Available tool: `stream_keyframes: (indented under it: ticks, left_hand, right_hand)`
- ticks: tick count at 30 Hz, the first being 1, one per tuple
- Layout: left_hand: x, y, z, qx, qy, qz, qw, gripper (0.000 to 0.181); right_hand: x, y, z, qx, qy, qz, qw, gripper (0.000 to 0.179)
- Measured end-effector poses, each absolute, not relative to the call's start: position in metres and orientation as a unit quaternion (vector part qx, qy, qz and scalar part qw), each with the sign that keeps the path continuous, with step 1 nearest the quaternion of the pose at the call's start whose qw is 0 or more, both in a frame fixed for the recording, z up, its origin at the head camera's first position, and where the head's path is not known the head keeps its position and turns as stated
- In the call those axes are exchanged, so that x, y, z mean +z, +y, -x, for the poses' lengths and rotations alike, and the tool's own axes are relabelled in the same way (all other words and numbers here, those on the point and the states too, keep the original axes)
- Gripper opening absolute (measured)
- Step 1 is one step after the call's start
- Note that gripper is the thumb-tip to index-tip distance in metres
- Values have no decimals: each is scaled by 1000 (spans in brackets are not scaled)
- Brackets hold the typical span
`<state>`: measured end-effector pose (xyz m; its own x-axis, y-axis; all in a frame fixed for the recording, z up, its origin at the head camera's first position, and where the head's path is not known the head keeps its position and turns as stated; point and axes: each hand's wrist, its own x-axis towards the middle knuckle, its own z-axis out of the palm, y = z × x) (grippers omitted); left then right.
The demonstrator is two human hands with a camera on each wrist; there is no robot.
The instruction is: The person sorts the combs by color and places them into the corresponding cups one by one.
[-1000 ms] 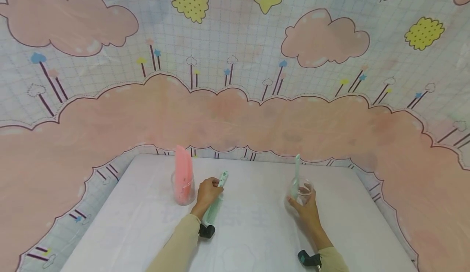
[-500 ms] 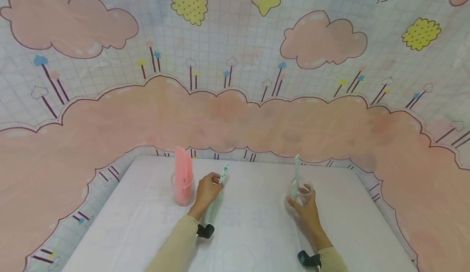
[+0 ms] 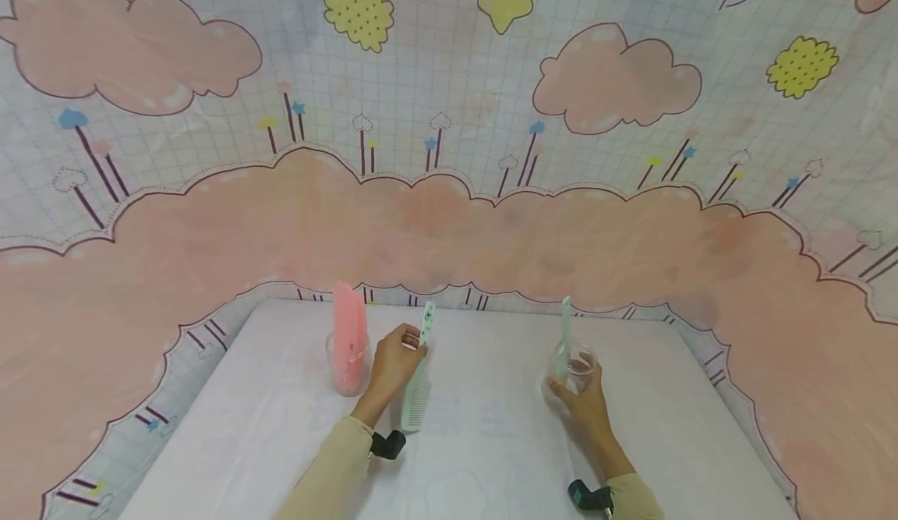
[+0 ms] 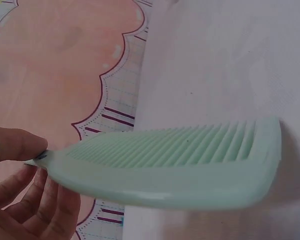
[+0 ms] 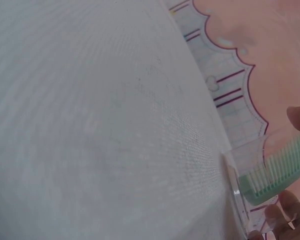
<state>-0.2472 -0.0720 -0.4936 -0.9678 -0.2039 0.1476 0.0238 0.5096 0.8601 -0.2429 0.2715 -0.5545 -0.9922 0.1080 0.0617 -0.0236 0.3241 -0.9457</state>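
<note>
My left hand point(image 3: 394, 360) pinches a mint-green comb point(image 3: 415, 407) by its patterned handle between thumb and fingers, handle pointing away. In the left wrist view the comb's teeth point(image 4: 210, 142) face up and its broad end reaches over the white surface. To the right, my right hand point(image 3: 592, 407) grips a clear cup point(image 5: 231, 167) around its side. Another mint-green comb point(image 3: 565, 325) stands in that cup, its handle sticking up above the rim. The right wrist view shows its toothed end point(image 5: 272, 175) through the clear wall, low in the cup.
Left of my left hand stands a second clear cup point(image 3: 359, 383) holding pink combs point(image 3: 348, 325) upright. The white table point(image 3: 484, 442) spreads between and in front of the hands. Behind it rises a printed cloth backdrop point(image 3: 435, 231) with clouds and stars.
The left hand has swung the comb more upright in the head view, its handle moving farther from me and its toothed part coming out from behind the wrist. The right hand stays still.
</note>
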Motion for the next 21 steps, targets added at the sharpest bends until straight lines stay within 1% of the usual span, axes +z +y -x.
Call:
stream_keyframes:
  ticks: [13,21]
  left_hand:
    - [-478,-69,236,-517,-846,-17,132,19]
    - [-467,-64,229,-528,-833,2,164,17]
  right_hand:
    - [-558,271,238,580,-812,27,57,92]
    - [-559,268,234,581,-809,24,93,87]
